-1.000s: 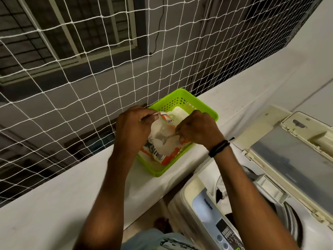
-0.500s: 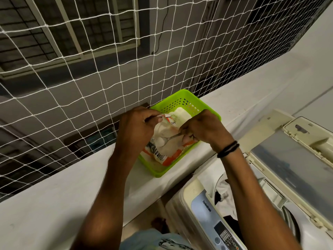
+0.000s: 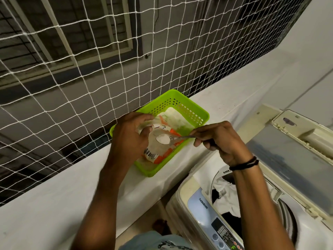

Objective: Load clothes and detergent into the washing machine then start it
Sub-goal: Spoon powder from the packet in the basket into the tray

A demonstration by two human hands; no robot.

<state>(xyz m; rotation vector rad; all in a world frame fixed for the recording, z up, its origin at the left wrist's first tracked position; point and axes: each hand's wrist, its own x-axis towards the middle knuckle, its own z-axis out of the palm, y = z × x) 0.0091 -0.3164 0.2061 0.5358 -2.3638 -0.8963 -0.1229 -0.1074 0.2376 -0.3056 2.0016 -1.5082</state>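
A white and orange detergent bag (image 3: 158, 154) lies in a green plastic basket (image 3: 196, 112) on the white ledge. My left hand (image 3: 129, 139) grips the bag's open top. My right hand (image 3: 219, 139) pinches the handle of a metal spoon (image 3: 168, 138), whose bowl carries a heap of white powder just above the bag's mouth. At the lower right stands the top-loading washing machine (image 3: 198, 201) with its lid (image 3: 292, 159) raised. White and dark clothes (image 3: 225, 199) lie in its drum.
A white rope net (image 3: 90, 69) rises along the far edge of the ledge (image 3: 45, 213), right behind the basket. The machine's control panel (image 3: 221, 231) faces me at the bottom. A white wall runs along the right.
My right hand has drawn the spoon out of the bag, now loaded with powder, and moved right. The view has shifted a little toward the machine.
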